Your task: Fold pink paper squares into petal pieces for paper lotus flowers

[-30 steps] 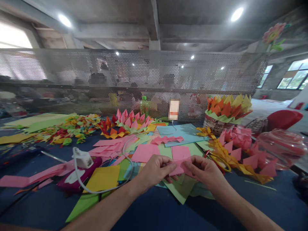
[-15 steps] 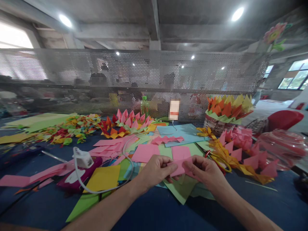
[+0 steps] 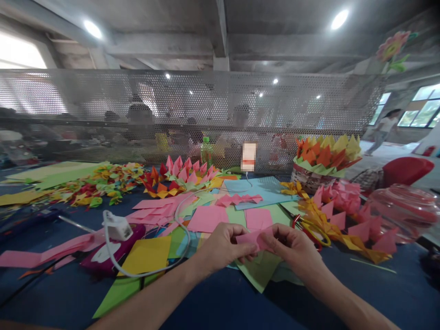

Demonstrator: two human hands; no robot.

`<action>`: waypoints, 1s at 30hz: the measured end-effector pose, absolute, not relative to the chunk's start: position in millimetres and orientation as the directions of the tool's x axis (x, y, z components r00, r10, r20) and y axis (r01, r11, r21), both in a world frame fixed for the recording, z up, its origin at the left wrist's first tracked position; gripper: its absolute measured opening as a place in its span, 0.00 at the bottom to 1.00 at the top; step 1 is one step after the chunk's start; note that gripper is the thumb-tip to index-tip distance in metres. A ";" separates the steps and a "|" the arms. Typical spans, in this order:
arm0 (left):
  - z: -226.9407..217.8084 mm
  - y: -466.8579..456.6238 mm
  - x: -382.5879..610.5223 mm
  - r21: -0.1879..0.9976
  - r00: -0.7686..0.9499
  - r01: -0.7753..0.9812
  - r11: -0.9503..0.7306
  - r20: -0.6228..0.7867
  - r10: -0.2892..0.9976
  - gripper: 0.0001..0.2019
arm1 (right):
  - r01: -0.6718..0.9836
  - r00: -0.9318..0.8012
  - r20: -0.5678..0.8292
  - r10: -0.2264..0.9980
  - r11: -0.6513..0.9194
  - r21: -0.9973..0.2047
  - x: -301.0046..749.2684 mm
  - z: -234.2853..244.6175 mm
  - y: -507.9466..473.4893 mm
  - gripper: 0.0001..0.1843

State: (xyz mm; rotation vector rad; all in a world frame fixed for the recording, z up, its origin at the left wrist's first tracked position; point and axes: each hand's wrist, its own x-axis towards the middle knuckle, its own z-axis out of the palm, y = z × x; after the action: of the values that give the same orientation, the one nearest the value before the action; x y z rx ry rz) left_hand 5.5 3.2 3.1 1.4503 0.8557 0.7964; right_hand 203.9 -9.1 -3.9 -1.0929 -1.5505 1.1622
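Observation:
Both my hands pinch a small pink paper piece [image 3: 252, 237] just above the blue table [image 3: 220, 302]. My left hand [image 3: 223, 247] grips its left part with thumb and fingers closed. My right hand [image 3: 292, 247] holds the right part, fingers curled over it. The paper is folded into a narrow shape between them. Under my hands lie green paper sheets [image 3: 261, 270], and flat pink squares [image 3: 257, 218] lie just beyond.
Red-and-yellow scissors [image 3: 311, 229] lie right of my hands. A white charger with cable [image 3: 117, 225] sits on a purple case at left. Folded paper pieces [image 3: 185, 174], a basket of them [image 3: 323, 160], a glass jar [image 3: 402, 211] and a mesh screen [image 3: 192, 114] stand behind.
The pink paper has been folded narrower and my hands have drawn closer together over it. A person has come into view far right by the windows.

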 end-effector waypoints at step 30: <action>10.3 -1.1 2.9 0.988 0.524 0.153 0.004 -0.084 0.848 0.09 | 0.368 -0.189 0.248 0.950 0.303 -0.879 199.5 3.3 -20.4 0.16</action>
State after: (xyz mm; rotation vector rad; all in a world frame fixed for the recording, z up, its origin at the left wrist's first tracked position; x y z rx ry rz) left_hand 2.9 -1.1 10.3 1.4929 0.9066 0.6833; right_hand 199.5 -20.4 3.3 -1.1990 -1.7268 0.8673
